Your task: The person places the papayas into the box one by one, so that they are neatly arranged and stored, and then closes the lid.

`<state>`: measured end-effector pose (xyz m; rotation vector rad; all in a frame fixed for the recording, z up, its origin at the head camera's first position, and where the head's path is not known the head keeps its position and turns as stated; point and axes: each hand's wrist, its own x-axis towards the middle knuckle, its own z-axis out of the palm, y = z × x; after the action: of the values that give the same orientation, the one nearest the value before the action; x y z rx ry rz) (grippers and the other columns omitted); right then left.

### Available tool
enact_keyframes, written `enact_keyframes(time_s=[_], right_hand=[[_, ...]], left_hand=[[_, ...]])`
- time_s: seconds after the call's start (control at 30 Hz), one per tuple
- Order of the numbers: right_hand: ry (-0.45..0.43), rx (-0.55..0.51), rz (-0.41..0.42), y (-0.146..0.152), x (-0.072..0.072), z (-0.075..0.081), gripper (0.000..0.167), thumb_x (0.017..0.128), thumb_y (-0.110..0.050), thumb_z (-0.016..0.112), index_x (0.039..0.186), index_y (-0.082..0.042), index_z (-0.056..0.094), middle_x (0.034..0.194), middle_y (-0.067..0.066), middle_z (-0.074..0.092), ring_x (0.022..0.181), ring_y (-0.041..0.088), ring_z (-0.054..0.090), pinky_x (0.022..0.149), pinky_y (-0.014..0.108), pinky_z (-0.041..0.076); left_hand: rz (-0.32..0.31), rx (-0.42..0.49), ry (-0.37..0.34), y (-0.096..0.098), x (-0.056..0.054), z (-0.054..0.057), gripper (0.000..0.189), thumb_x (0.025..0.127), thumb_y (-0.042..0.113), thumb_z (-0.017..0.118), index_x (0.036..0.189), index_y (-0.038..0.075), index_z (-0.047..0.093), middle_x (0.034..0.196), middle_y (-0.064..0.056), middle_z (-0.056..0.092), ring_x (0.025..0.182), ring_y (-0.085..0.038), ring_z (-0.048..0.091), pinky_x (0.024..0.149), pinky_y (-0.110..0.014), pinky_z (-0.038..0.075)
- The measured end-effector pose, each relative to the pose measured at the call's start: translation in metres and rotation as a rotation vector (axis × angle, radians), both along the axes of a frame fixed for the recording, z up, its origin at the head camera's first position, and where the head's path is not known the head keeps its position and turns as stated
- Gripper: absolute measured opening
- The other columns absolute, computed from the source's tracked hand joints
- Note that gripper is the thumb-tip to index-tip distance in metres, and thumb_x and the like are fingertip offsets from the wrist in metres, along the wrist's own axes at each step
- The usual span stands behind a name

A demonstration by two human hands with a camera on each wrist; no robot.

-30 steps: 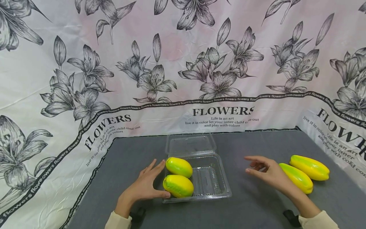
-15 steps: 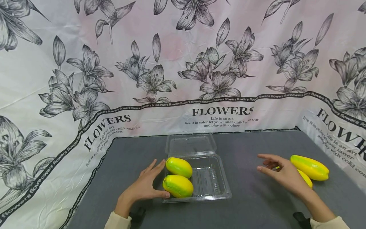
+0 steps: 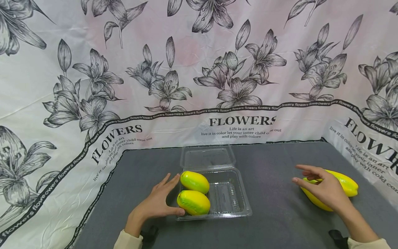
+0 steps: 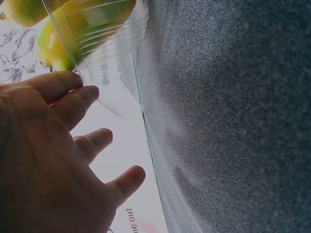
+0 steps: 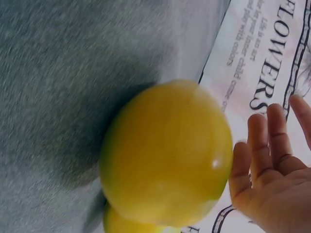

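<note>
Partly, the right fingers [image 3: 313, 169] hide yellow fruit [image 3: 318, 202].

The head camera faces forward and down. Wrist cameras, turned sideways, shoot close, the right one sharing a yellow fruit [image 5: 165, 155], center frame, with the head view.

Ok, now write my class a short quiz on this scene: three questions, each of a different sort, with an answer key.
1. How many yellow-green fruits lie in the clear container?
2. True or false: the container's lid is open.
3. Fill in the missing word: the two loose fruits on the grey table are nearest to the ____ hand.

Key:
1. Two, side by side.
2. True; it is folded back, away from the camera.
3. Right; the right hand partly hides them in the head view.
</note>
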<state>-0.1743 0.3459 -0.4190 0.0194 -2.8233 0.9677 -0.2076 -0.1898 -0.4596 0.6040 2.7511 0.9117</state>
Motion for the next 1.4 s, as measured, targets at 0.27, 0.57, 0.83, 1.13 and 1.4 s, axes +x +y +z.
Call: enact_keyframes(time_s=[0.27,0.57,0.83,1.13,1.4], right_hand=[[-0.057,0.014,-0.029,0.02,0.002,-0.008,0.069,0.094,-0.05,0.069,0.146,-0.007,0.056,0.135,0.033,0.059,0.113,0.045,0.057,0.08,0.048,0.049],[-0.005,0.062,-0.049,0.037,0.007,-0.018,0.067,0.092,-0.043,0.075,0.138,0.003,0.06,0.134,0.036,0.059,0.109,0.052,0.059,0.076,0.038,0.053],[0.069,0.086,-0.054,0.046,0.011,-0.027,0.061,0.089,-0.038,0.079,0.131,0.004,0.065,0.128,0.032,0.065,0.085,-0.027,0.037,0.065,0.011,0.043],[0.051,0.121,-0.08,0.051,0.012,-0.029,0.063,0.09,-0.04,0.078,0.13,0.007,0.064,0.126,0.033,0.065,0.084,-0.024,0.039,0.064,0.018,0.044],[-0.1,0.134,-0.089,0.051,0.013,-0.024,0.076,0.093,-0.05,0.071,0.135,0.011,0.058,0.12,0.033,0.066,0.086,0.011,0.06,0.065,0.03,0.045]], left_hand=[[-0.003,0.0,-0.004,0.0,-0.001,0.0,0.116,0.073,0.063,0.084,0.164,0.026,0.021,0.171,0.003,0.02,0.16,-0.036,0.004,0.116,-0.079,0.008],[-0.008,-0.004,-0.011,0.0,0.0,0.001,0.116,0.074,0.062,0.083,0.164,0.026,0.021,0.171,0.003,0.02,0.16,-0.036,0.004,0.116,-0.079,0.008],[-0.004,-0.006,-0.019,-0.001,0.0,0.0,0.115,0.074,0.063,0.083,0.164,0.026,0.021,0.171,0.004,0.02,0.16,-0.036,0.003,0.116,-0.079,0.009],[0.003,-0.007,-0.029,-0.002,-0.001,0.0,0.117,0.073,0.064,0.083,0.164,0.029,0.019,0.171,0.007,0.017,0.161,-0.032,0.002,0.117,-0.078,0.006],[0.005,-0.008,-0.022,-0.002,0.0,0.0,0.118,0.072,0.065,0.083,0.164,0.028,0.02,0.171,0.007,0.019,0.161,-0.033,0.003,0.117,-0.078,0.008]])
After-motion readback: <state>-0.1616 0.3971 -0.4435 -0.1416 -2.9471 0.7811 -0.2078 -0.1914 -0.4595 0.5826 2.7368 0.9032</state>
